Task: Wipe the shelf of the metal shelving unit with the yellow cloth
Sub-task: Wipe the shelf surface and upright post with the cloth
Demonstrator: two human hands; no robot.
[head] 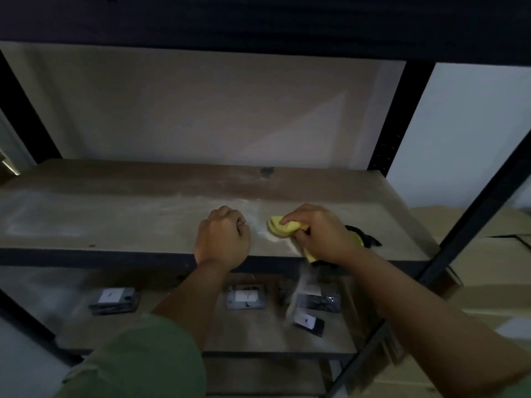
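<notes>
Yellow, bunched cloth (283,226) lay on the dusty wooden shelf (115,214), gripped tight in our right hand (323,235); our left hand (222,239) rested fisted and empty just beside it.

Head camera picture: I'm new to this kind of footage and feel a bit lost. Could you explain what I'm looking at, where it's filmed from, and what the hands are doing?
There is no machine here. A person wears a wide-angle camera on the head, so you look forward and down along their own arms. In front is a metal shelving unit with dark posts; the dusty shelf at the middle is the one being cleaned. The right hand grips a bunched yellow cloth pressed onto the board. The left hand is closed in a fist near the front edge, holding nothing that I can see. A black and yellow object lies just behind the right hand; it is too hidden to name. On the lower shelf lie several small dark packets with white labels.
</notes>
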